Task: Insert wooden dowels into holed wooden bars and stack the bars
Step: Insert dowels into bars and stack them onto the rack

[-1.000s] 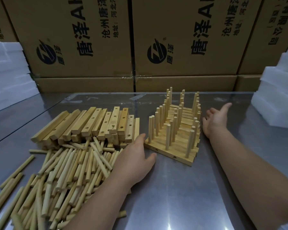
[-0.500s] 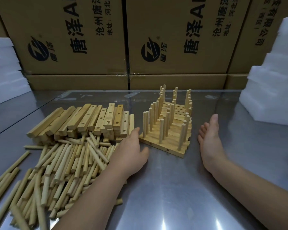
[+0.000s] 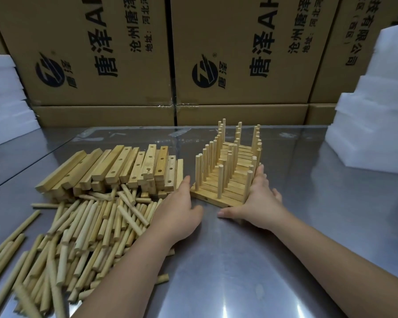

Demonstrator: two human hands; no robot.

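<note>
A group of holed wooden bars with upright dowels stands in the middle of the metal table, laid side by side in stepped rows. My left hand lies flat against its near left corner, fingers apart. Pressed along the group's right side is my right hand, its thumb stretched across the table in front of the near edge. A pile of bare holed bars lies to the left. In front of that pile spreads a heap of loose dowels. Neither hand holds a loose piece.
Large printed cardboard boxes wall off the back edge of the steel table. White foam blocks are stacked at the far left and at the right.
My right hand has come in from the right and now presses the right side of the dowelled bars. My left hand has stayed at their left corner. The camera has shifted slightly.
</note>
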